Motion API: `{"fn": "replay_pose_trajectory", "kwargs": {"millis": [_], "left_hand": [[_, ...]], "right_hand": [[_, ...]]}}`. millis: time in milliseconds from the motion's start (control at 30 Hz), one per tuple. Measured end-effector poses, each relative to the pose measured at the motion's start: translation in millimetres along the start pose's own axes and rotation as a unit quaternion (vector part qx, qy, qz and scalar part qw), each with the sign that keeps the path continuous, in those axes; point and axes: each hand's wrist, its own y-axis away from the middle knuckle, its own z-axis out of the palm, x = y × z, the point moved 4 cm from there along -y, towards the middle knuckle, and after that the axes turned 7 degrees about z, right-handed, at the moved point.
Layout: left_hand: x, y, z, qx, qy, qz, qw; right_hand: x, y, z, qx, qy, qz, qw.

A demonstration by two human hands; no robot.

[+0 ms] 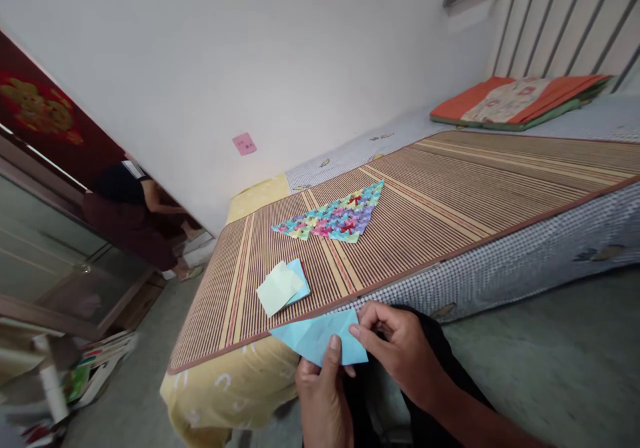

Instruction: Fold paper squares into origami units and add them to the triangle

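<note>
- The left hand [320, 388] is gripping a light blue paper sheet [313, 338] from below, its thumb lying on the sheet's face; the right hand [395, 348] is pinching the sheet's right corner
- The sheet is hanging just off the near edge of a striped mat [450, 195], which is covering a bed [525, 261]
- A small stack of pale green and blue paper squares [280, 287] is lying on the mat near the sheet; a triangle of many-coloured folded pieces [335, 218] is lying farther up the mat
- An orange cushion [515, 101] is resting at the bed's far end; a pink note [244, 144] is sticking to the white wall
- Another person [125, 215] is crouching at the left
</note>
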Motion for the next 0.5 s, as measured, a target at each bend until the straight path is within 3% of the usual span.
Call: {"fn": "replay_pose_trajectory", "kwargs": {"millis": [500], "left_hand": [[6.8, 3.6, -1.3, 0.038, -0.085, 0.005, 0.996]], "right_hand": [[-3.5, 2.1, -2.0, 0.026, -0.074, 0.033, 0.996]]}}
